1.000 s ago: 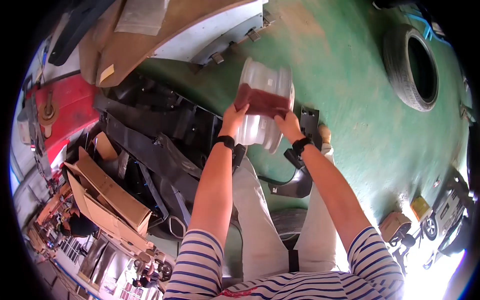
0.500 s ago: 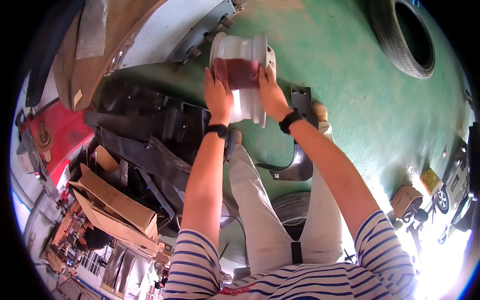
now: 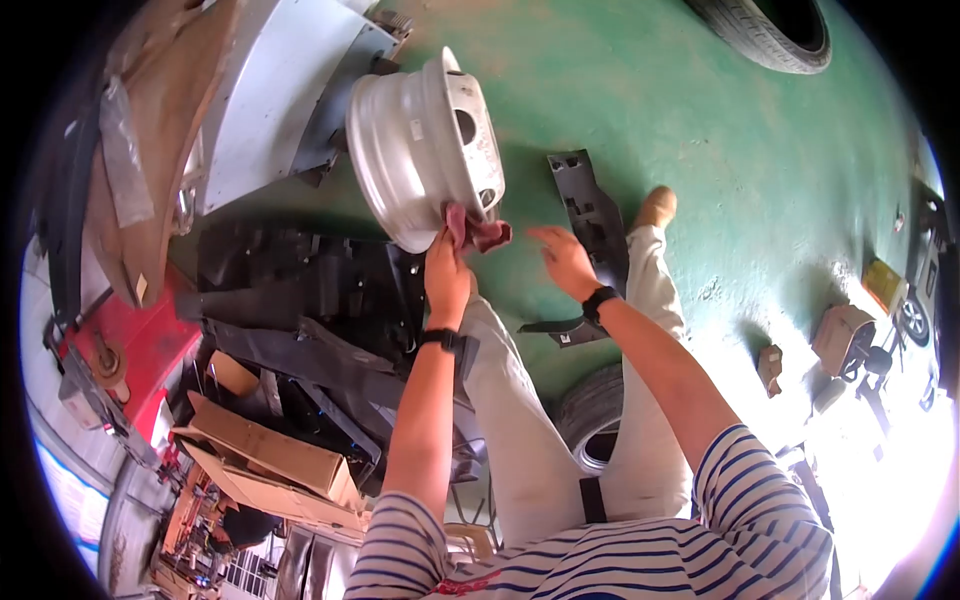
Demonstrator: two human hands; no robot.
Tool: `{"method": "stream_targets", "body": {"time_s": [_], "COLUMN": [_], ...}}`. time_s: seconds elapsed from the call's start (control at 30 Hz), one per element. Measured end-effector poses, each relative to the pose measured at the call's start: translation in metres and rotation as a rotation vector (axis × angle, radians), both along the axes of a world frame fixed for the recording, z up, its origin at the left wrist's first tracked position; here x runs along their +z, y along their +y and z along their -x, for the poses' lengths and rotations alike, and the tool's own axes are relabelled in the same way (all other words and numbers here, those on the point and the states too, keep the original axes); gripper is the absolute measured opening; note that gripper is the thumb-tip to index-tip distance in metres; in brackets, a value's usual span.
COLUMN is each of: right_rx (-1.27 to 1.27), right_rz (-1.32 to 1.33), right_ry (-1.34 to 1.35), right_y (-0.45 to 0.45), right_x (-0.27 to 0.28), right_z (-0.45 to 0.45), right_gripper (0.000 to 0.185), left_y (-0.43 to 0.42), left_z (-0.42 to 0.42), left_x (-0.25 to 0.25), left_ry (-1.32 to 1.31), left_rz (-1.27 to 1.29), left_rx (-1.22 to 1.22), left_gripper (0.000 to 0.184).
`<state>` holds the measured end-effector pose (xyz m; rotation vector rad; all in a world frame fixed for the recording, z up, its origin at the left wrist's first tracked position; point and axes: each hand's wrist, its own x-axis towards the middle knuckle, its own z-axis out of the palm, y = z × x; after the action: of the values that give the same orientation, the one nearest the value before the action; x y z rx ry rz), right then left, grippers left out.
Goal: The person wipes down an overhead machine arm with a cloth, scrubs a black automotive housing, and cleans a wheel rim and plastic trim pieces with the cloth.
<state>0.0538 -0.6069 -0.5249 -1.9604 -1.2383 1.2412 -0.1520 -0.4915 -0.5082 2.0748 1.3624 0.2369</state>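
Note:
A silver steel wheel rim (image 3: pixel 398 140) stands tilted on the floor in front of me, its holed face turned to the right. At its lower edge my left hand (image 3: pixel 449 283) grips a dark red cloth (image 3: pixel 490 236), which bunches against the rim and hangs out to the right. My right hand (image 3: pixel 568 263) is off the rim, to the right of the cloth. Its fingers are stretched out and it holds nothing. A black plastic trim piece (image 3: pixel 592 215) lies on the floor just beyond the right hand.
Black plastic car parts (image 3: pixel 310 275) are piled on the left, with an open cardboard box (image 3: pixel 270 455) beside them. A white panel (image 3: pixel 275 95) stands behind the rim. One tire (image 3: pixel 590 410) lies between my legs; another tire (image 3: pixel 765 40) is at the far right on the green floor (image 3: pixel 760 180).
The rim has turned so its holed face shows more, and it sits further left in view. My right hand has let go of the cloth and moved away; the left has moved down.

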Motion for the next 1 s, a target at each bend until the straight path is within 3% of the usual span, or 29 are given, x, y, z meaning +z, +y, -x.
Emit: {"method": "stream_targets", "body": {"time_s": [0.07,0.2,0.23,0.27,0.37,0.47,0.67,0.73,0.83,0.93,1.0], "right_rx": [-0.355,-0.523,-0.328,-0.337,0.051,-0.054,0.206,0.154,0.188,0.235,0.363], "right_rz": [0.062,0.438,0.364,0.384,0.669,0.719,0.642,0.602,0.322,0.188,0.058], "right_ry": [0.001,-0.080,-0.295,-0.285,-0.385,-0.494,-0.537,-0.521,-0.362,-0.386,-0.560], "right_y": [-0.029,-0.079,-0.105,-0.111,-0.095,-0.094,-0.092,-0.077,-0.056,-0.044,-0.044], "right_x": [-0.036,-0.140,-0.188,-0.200,-0.199,-0.230,-0.254,-0.215,-0.146,-0.044,0.025], "right_z": [-0.017,-0.068,-0.071,-0.070,-0.055,-0.054,-0.091,-0.098,-0.115,-0.125,-0.130], "right_gripper": [0.016,0.017,0.034,0.034,0.060,0.053,0.026,0.024,0.026,0.025,0.020], "left_y": [-0.009,-0.038,-0.045,-0.054,-0.075,-0.083,-0.080,-0.078,-0.069,-0.058,-0.051], "left_z": [0.003,0.009,0.003,0.000,-0.003,-0.006,-0.002,-0.003,-0.018,-0.032,-0.048], "left_x": [0.014,0.002,-0.004,-0.004,-0.014,-0.013,0.002,0.010,0.038,0.072,0.106], "left_ry": [-0.043,-0.105,-0.099,-0.101,-0.087,-0.069,0.007,-0.021,-0.112,-0.175,-0.214], "left_rz": [0.283,0.238,0.245,0.281,0.319,0.376,0.408,0.421,0.378,0.287,0.207], "left_rx": [0.170,0.263,0.252,0.323,0.406,0.407,0.254,0.257,0.225,0.211,0.215], "left_gripper": [0.032,0.031,0.031,0.031,0.030,0.030,0.030,0.030,0.030,0.027,0.022]}}
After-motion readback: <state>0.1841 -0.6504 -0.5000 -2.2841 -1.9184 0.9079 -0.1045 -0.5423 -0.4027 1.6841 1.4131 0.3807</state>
